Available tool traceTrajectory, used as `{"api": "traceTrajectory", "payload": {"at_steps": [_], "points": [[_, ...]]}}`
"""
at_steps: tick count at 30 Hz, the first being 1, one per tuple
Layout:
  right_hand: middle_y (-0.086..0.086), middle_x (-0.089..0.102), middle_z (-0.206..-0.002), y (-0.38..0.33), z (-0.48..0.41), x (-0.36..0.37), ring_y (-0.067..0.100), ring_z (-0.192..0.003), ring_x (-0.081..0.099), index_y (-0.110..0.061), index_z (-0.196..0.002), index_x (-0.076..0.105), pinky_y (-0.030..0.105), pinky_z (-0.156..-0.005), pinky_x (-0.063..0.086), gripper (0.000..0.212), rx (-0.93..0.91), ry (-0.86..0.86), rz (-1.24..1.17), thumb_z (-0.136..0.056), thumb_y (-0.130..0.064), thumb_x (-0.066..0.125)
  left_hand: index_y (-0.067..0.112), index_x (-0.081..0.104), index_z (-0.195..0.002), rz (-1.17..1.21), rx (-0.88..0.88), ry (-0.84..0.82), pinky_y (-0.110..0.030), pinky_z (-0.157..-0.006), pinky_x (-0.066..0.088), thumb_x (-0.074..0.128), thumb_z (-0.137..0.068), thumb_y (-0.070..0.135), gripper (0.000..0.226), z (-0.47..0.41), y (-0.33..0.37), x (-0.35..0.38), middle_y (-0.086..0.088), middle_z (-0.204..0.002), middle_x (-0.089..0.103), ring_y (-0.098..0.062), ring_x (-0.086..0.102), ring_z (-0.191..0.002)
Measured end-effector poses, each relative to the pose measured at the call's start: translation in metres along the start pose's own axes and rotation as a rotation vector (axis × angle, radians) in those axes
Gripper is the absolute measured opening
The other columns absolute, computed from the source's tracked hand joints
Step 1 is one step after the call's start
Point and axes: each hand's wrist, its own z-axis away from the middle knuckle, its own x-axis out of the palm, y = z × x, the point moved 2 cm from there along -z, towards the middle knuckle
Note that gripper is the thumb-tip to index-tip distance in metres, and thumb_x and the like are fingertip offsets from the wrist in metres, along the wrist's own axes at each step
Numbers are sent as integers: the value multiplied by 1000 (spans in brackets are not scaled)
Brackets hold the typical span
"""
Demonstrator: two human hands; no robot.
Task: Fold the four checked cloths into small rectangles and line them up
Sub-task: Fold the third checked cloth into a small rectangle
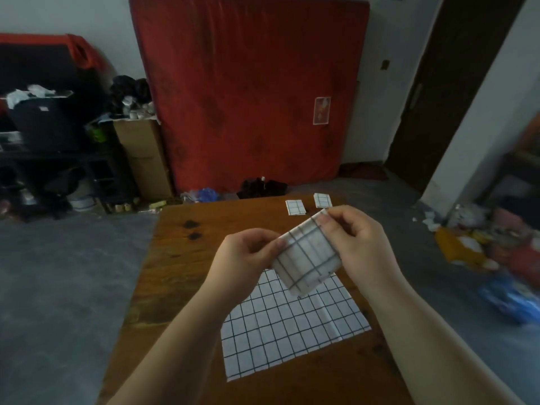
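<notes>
Now, in the head view, both hands meet just above the middle of the frame over a wooden worktop [175, 273]. Between them hangs the held cloth [306, 258], already folded down to a small checked packet and lifted clear of the wood. It sits tilted, its longer side running from the upper right near the thumb down toward the lower middle of the frame.

The left hand [248, 252] comes in from the lower left, fingers curled, its grip pinching the packet's left corner. The right hand [356, 241] comes in from the lower right, wrist bent inward, its grip pinching the top corner between thumb and fingertips while the palm backs the right edge.

Below the hands, in the lower middle of the frame, the flat cloth [292, 325] lies spread open on the worktop, not yet folded. Up and to the right of the packet, near the far edge, the nearer folded cloth [295, 207] and the farther folded cloth [322, 200] lie side by side, just apart.

That pair marks the row, I judge, so the packet has to travel away and slightly right; the right hand is the nearer one to carry it there.
</notes>
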Motion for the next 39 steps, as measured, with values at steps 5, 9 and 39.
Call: {"api": "traceTrajectory", "payload": {"at_steps": [5,9,39], "points": [[-13,59,-101,-6,30,22,0,-91,59,-34,-106,56,18,-76,50,11,34,240,146,-97,-32,61,28,68,-101,-107,24,203,-21,-59,58,59,-99,31,10,-4,-16,-6,9,-82,70,-4,66,-71],[-7,73,-107,0,54,38,4,-97,71,-27,-115,63,37,-94,59,18,349,49,-287,-103,-34,52,48,51,-95,-153,196,184,-10,-59,47,55,-97,36,14,10,-8,24,19,-81,61,6,59,-77],[-3,76,-102,191,297,-388,14,-94,75,-23,-117,68,36,-79,64,18,536,854,-272,-105,-24,54,29,62,-112,50,131,-856,-36,-82,61,46,-105,43,23,127,145,518,6,-102,70,-4,68,-89]]}}
